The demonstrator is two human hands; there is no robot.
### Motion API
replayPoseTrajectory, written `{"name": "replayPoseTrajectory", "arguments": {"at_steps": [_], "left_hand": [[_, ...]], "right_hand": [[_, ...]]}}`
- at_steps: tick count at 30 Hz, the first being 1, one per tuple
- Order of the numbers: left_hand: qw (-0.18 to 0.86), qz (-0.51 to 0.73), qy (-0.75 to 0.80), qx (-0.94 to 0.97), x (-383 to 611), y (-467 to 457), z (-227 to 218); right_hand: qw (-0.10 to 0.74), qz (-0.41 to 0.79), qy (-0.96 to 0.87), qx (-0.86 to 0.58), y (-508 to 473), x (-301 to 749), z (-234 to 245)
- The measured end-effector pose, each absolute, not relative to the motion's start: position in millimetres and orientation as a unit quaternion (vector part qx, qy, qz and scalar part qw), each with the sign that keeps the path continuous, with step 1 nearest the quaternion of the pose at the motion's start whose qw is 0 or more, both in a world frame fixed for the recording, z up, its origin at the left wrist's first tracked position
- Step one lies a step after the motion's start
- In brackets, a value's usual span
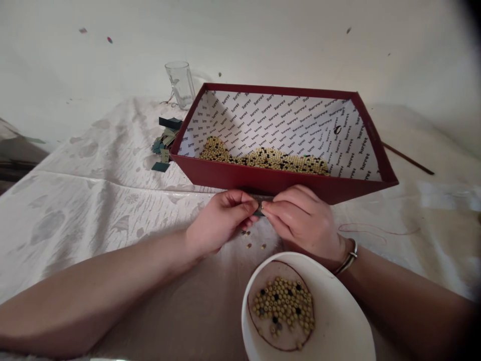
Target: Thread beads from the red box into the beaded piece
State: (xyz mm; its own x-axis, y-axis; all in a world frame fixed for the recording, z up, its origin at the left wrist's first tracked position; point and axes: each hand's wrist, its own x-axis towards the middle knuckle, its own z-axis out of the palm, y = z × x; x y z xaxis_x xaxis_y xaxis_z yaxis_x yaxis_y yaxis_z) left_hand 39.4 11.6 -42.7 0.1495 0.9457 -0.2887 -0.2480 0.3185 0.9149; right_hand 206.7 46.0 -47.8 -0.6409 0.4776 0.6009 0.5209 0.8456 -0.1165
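My left hand [225, 219] and my right hand [304, 220] meet in front of the red box, both closed in a pinch. Between the fingertips shows a small greyish strip [259, 212]; the fingers cover most of what they hold, so its kind stays unclear. Just below the hands, several loose beads [248, 245] lie on the cloth. Nearest me stands a white bowl [353, 321] containing many pale yellow beads [283, 301] with a few dark ones, and a dark thin cord runs round them. Behind my hands, the red box [259, 176] holds a heap of similar beads [278, 160].
Left of the box lies a pile of dark green paper pieces [161, 166], with a clear glass [181, 85] behind it. A thin brown stick [409, 159] rests to the right. Reddish thread [379, 230] lies on the patterned tablecloth [124, 200]. A wall rises behind.
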Motion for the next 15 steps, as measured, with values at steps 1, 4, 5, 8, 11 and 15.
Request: {"name": "replayPoseTrajectory", "arguments": {"at_steps": [1, 4, 5, 8, 11, 15], "left_hand": [[0.662, 0.451, 0.468, 0.373, 39.4, 11.6, -42.8], [0.661, 0.452, 0.466, 0.378, 39.3, 11.6, -43.6], [0.661, 0.451, 0.467, 0.377, 39.2, 11.7, -43.9], [0.662, 0.451, 0.464, 0.378, 39.0, 12.2, -44.2], [0.661, 0.449, 0.462, 0.386, 39.0, 12.7, -43.8], [0.654, 0.446, 0.475, 0.386, 39.4, 12.8, -43.0]], "right_hand": [[0.321, -0.036, -0.907, -0.27, 45.8, 206.5, -47.8], [0.323, -0.039, -0.908, -0.264, 45.5, 205.9, -47.2], [0.322, -0.038, -0.908, -0.266, 45.5, 205.8, -46.8], [0.321, -0.038, -0.907, -0.271, 45.8, 206.3, -46.1], [0.318, -0.038, -0.905, -0.278, 45.8, 206.6, -46.1], [0.316, -0.021, -0.901, -0.295, 45.2, 205.8, -46.6]]}}
